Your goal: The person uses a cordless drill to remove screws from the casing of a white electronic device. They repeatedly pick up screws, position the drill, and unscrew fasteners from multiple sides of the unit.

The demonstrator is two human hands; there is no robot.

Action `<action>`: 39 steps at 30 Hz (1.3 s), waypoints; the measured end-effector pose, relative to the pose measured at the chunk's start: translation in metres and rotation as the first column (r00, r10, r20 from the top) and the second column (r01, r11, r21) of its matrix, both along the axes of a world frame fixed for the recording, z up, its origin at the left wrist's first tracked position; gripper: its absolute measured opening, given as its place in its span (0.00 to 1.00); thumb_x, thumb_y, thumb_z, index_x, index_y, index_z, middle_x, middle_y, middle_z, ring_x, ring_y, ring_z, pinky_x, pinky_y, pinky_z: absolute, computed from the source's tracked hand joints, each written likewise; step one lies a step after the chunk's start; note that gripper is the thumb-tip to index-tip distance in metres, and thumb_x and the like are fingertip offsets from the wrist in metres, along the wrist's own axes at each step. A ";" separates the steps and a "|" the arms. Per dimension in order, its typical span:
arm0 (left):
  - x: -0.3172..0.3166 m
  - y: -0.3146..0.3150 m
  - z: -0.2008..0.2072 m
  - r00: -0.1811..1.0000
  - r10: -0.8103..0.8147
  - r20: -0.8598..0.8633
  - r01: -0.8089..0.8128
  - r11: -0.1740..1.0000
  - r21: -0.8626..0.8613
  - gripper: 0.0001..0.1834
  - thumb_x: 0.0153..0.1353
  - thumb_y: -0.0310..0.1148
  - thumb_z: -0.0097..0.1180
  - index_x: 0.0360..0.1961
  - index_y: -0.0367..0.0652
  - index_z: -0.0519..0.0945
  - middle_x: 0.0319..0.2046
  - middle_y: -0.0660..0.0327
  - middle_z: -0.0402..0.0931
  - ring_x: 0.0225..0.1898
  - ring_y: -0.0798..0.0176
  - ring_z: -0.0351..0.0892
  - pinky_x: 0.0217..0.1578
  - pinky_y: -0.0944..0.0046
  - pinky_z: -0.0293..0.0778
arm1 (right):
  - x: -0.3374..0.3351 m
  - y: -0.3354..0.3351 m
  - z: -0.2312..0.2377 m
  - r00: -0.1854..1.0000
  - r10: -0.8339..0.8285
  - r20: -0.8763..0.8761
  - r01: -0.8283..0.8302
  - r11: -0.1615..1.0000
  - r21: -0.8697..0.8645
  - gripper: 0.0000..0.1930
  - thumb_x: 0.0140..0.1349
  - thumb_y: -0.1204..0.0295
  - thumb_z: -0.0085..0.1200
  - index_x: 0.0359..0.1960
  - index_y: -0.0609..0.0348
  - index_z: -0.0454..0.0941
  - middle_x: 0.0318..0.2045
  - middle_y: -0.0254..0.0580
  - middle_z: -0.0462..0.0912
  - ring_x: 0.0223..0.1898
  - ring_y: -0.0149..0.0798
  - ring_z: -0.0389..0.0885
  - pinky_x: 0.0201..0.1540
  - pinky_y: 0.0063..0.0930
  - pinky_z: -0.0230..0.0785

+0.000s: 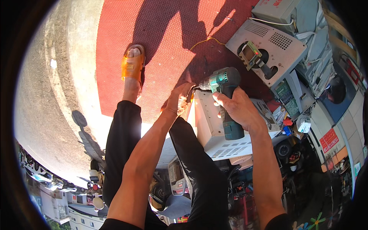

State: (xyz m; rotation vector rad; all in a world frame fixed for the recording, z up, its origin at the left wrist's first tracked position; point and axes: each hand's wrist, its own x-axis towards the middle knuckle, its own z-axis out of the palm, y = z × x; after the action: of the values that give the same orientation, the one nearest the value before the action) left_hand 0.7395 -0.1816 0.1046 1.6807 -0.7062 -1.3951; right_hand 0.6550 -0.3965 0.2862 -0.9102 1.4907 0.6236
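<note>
My right hand [242, 109] is wrapped round the grip of a green and black cordless drill [231, 78], which points to the left. Its chuck is level with the upper edge of a white metal equipment case [207, 115]. At the drill's tip, by the case's corner, is my left hand [178, 99], its fingers curled together. What lies between those fingers is hidden from view. Vent slots run along the lower side of the case, which stands beside my leg.
A perforated metal panel [283, 40] with a handheld device [251, 53] on it lies at the upper right. A thin yellow wire [209, 38] crosses the red mat [161, 34]. My sandalled foot [133, 63] rests on the mat. Electronic parts and a circuit board [284, 94] crowd the right.
</note>
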 end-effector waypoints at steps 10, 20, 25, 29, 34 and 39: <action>0.007 -0.004 0.006 0.992 -0.060 0.111 0.064 0.997 -0.034 0.14 0.66 0.22 0.63 0.53 0.39 0.84 0.42 0.50 0.87 0.42 0.49 0.90 0.43 0.57 0.83 | 0.003 -0.004 0.005 0.999 0.022 -0.024 -0.023 1.000 -0.017 0.19 0.70 0.62 0.64 0.52 0.64 0.76 0.37 0.39 0.83 0.31 0.29 0.81 0.34 0.30 0.79; 0.003 -0.004 0.005 0.998 -0.058 0.031 0.057 0.998 0.015 0.14 0.67 0.19 0.62 0.53 0.37 0.84 0.43 0.50 0.87 0.44 0.50 0.89 0.45 0.58 0.83 | 0.006 -0.007 0.007 0.999 -0.007 -0.049 0.006 1.000 -0.013 0.21 0.70 0.60 0.66 0.49 0.66 0.75 0.36 0.41 0.82 0.29 0.30 0.82 0.30 0.31 0.79; 0.001 -0.002 -0.002 1.000 -0.020 0.010 0.020 1.000 0.004 0.15 0.66 0.19 0.62 0.53 0.37 0.84 0.43 0.49 0.87 0.44 0.47 0.89 0.46 0.57 0.83 | 0.003 -0.008 0.005 0.999 -0.002 -0.040 0.002 1.000 -0.006 0.21 0.70 0.59 0.66 0.48 0.66 0.75 0.36 0.40 0.82 0.30 0.29 0.82 0.31 0.31 0.80; 0.002 -0.002 -0.001 0.999 -0.045 0.008 0.045 0.999 -0.002 0.15 0.66 0.21 0.63 0.54 0.37 0.83 0.44 0.49 0.86 0.45 0.45 0.89 0.46 0.55 0.84 | 0.006 -0.008 0.007 1.000 -0.003 -0.018 0.002 1.000 -0.019 0.20 0.70 0.60 0.65 0.48 0.66 0.76 0.36 0.39 0.82 0.29 0.29 0.81 0.32 0.31 0.79; 0.007 -0.005 0.002 0.956 -0.232 0.182 0.235 0.972 0.006 0.18 0.66 0.21 0.63 0.57 0.37 0.80 0.46 0.47 0.86 0.46 0.44 0.88 0.47 0.53 0.84 | 0.011 -0.011 0.002 0.993 0.117 -0.028 -0.118 0.992 -0.031 0.19 0.71 0.60 0.64 0.46 0.66 0.78 0.35 0.39 0.81 0.31 0.29 0.79 0.33 0.32 0.75; 0.007 -0.008 0.006 0.949 -0.255 0.185 0.255 0.967 0.024 0.19 0.66 0.22 0.62 0.59 0.37 0.79 0.46 0.46 0.86 0.46 0.43 0.88 0.46 0.53 0.84 | 0.023 -0.034 -0.013 0.968 0.235 -0.090 -0.223 0.966 0.132 0.21 0.69 0.56 0.66 0.36 0.67 0.78 0.34 0.40 0.80 0.31 0.28 0.76 0.32 0.33 0.73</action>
State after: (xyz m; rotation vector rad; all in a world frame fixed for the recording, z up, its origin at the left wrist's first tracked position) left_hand 0.7460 -0.1897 0.1107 1.7841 -1.0622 -1.4213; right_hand 0.6782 -0.4306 0.2731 -0.9755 1.4334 0.9344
